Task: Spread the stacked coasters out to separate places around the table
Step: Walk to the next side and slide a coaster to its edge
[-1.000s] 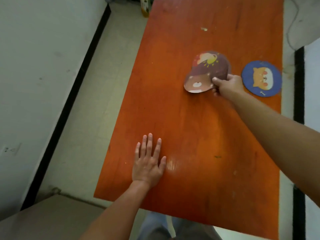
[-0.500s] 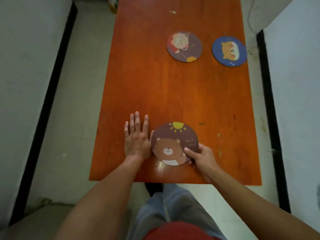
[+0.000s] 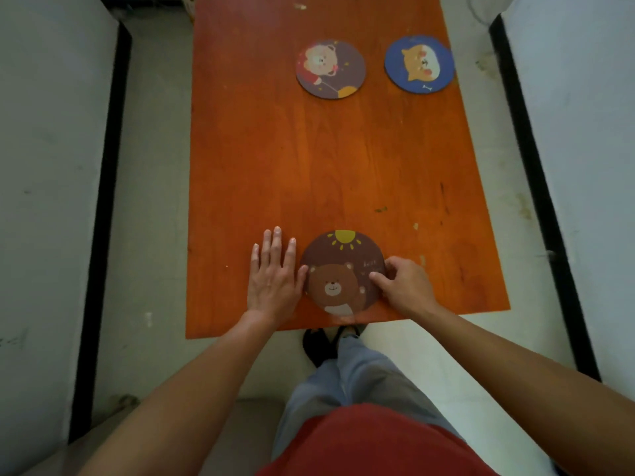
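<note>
A brown round coaster with a bear and a sun (image 3: 338, 269) lies flat near the front edge of the orange table (image 3: 326, 159). My right hand (image 3: 405, 285) rests on its right edge, fingertips pinching the rim. My left hand (image 3: 273, 274) lies flat on the table just left of it, thumb touching the coaster's edge. At the far end lie two more coasters, apart from each other: a purple one with a pink bear (image 3: 330, 69) and a blue one with an orange dog (image 3: 419, 64).
The table is narrow, with pale floor and black-edged white walls on both sides. My legs and a dark shoe (image 3: 318, 345) stand just below the front edge. A small object (image 3: 188, 1) sits past the far left corner.
My right hand carried the brown bear coaster from the far stack to the front edge and laid it flat. The pink bear coaster beneath it is now uncovered. My left hand stayed flat.
</note>
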A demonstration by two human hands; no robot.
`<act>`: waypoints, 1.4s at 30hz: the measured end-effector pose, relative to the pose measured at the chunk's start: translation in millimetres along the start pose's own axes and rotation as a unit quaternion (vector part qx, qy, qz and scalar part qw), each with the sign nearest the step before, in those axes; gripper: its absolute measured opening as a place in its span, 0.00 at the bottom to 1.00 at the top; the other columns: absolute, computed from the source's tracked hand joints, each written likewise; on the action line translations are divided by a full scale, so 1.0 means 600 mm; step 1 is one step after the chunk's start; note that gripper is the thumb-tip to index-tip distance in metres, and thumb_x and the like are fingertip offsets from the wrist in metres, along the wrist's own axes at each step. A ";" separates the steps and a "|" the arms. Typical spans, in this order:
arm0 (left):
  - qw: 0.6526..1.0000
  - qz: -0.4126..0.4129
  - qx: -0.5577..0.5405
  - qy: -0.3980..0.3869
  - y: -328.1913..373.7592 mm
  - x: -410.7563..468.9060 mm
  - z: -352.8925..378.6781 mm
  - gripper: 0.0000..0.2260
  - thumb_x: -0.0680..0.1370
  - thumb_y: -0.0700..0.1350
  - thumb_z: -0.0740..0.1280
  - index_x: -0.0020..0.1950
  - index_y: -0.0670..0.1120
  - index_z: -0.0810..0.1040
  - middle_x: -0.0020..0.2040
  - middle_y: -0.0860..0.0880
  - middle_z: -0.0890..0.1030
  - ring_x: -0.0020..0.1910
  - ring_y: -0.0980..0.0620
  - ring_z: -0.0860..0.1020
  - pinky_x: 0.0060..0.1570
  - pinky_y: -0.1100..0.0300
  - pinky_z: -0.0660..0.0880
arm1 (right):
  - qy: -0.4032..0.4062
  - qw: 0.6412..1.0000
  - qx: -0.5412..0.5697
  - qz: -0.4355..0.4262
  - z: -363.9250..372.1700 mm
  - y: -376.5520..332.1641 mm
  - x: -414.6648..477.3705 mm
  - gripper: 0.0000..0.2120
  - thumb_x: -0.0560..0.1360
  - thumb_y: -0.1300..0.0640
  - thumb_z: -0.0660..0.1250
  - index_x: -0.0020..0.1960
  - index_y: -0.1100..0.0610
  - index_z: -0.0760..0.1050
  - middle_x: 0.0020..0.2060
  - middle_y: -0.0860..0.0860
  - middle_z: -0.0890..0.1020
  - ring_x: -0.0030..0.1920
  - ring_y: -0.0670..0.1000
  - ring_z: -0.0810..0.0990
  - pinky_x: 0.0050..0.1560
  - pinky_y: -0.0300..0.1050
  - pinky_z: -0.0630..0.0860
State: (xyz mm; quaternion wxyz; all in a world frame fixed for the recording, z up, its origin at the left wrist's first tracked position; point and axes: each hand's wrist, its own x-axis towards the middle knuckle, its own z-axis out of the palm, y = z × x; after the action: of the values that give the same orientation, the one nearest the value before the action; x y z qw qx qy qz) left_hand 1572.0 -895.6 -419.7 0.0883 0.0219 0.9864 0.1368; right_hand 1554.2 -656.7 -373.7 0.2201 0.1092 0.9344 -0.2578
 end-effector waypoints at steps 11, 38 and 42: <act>0.992 0.097 0.060 -0.057 0.059 -0.116 0.000 0.26 0.81 0.54 0.48 0.76 0.42 0.58 0.77 0.44 0.58 0.77 0.44 0.53 0.73 0.41 0.55 | 0.002 1.000 0.007 -0.018 -0.001 0.052 -0.078 0.12 0.73 0.49 0.70 0.37 0.55 0.74 0.33 0.51 0.79 0.35 0.54 0.77 0.34 0.49 0.71; 0.994 -0.032 0.104 -0.007 -0.072 -0.028 -0.275 0.10 0.79 0.48 0.57 0.49 0.45 0.74 0.47 0.45 0.78 0.47 0.44 0.77 0.47 0.50 0.75 | 0.014 0.896 -0.218 -0.385 -0.074 -0.324 0.045 0.14 0.76 0.49 0.62 0.60 0.52 0.74 0.54 0.52 0.81 0.54 0.57 0.80 0.47 0.51 0.75; 0.988 -0.072 0.126 0.046 -0.159 -0.023 -0.362 0.11 0.79 0.48 0.57 0.48 0.44 0.77 0.46 0.43 0.80 0.44 0.43 0.78 0.43 0.51 0.75 | 0.030 0.853 -0.251 -0.456 -0.064 -0.451 0.044 0.15 0.76 0.50 0.62 0.60 0.54 0.73 0.54 0.54 0.80 0.55 0.58 0.79 0.46 0.51 0.75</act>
State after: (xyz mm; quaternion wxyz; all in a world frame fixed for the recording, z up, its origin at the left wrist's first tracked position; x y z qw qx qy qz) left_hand 1544.7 -1046.1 -238.1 0.0485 -0.0442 0.9978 0.0052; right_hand 1431.3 -862.1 -239.4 0.0693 -0.3802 0.9186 -0.0828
